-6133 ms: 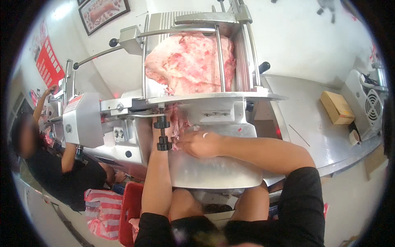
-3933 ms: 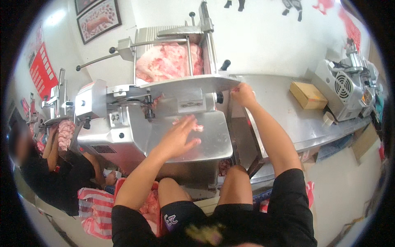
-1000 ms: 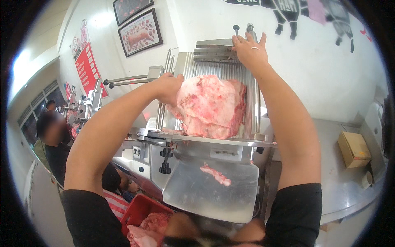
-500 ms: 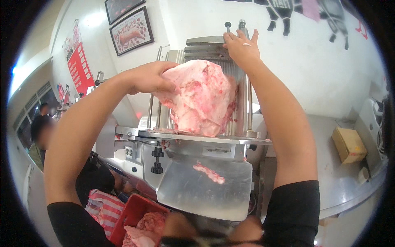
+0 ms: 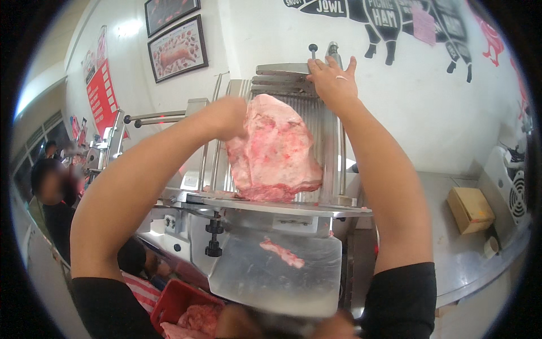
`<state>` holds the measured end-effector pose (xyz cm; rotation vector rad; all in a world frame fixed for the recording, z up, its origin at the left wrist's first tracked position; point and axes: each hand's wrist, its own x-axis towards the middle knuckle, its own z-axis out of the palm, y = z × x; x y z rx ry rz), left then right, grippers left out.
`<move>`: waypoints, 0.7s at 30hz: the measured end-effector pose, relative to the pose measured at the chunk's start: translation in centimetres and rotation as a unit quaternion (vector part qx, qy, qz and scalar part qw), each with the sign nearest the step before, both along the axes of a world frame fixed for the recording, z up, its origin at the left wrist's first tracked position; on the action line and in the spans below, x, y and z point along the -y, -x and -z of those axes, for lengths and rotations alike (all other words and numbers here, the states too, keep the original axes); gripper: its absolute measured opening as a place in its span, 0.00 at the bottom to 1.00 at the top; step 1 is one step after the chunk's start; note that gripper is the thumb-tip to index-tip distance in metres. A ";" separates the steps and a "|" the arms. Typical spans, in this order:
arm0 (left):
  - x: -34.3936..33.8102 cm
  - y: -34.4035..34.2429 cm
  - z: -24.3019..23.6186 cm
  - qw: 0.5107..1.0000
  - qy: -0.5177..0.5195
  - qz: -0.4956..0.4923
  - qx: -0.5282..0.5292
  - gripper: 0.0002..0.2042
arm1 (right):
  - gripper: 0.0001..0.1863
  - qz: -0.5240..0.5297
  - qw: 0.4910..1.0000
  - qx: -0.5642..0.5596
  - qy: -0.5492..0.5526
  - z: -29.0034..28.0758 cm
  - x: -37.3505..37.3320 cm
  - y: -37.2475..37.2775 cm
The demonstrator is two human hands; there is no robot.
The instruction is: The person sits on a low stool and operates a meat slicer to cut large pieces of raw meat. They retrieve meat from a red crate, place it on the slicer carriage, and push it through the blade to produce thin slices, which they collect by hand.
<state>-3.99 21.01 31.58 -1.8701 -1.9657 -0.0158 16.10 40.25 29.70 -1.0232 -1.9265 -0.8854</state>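
A large slab of pale pink, fatty meat [image 5: 274, 150] stands narrow end upward on the ribbed carriage of a steel slicer [image 5: 324, 158]. My left hand [image 5: 230, 118], slightly blurred, is closed on the slab's upper left edge, its fingertips partly hidden. My right hand [image 5: 334, 78] rests with fingers spread over the right end of the metal pusher bar [image 5: 276, 69], beside a black-knobbed post [image 5: 313, 50]. A meat scrap [image 5: 281, 252] lies on the slicer's lower tray [image 5: 271, 291].
A co-worker [image 5: 51, 198] is at another slicer [image 5: 101, 150] on the left. A red crate [image 5: 169, 299] of meat sits below, by a striped bag [image 5: 138, 288]. A steel counter [image 5: 451, 271] at right holds a cardboard box [image 5: 470, 210], a cup [image 5: 491, 247] and a machine [image 5: 511, 186].
The meat slab has been turned and shifted, narrow end now upward. Both my hands have risen from the lower machine earlier; the left one took hold of the slab, the right reached the pusher bar.
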 end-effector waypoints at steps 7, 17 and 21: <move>-2.2 1.3 3.8 0.993 0.090 -0.076 -0.015 0.19 | 0.22 -0.021 1.000 -0.006 0.003 -0.3 -0.1 0.5; -5.5 -2.8 1.1 0.989 0.044 0.069 0.120 0.25 | 0.23 -0.013 1.000 -0.008 -0.003 -0.2 0.3 0.8; -5.1 -1.7 1.2 0.996 0.083 0.023 0.001 0.27 | 0.22 -0.006 1.000 -0.008 -0.009 0.3 -0.8 0.1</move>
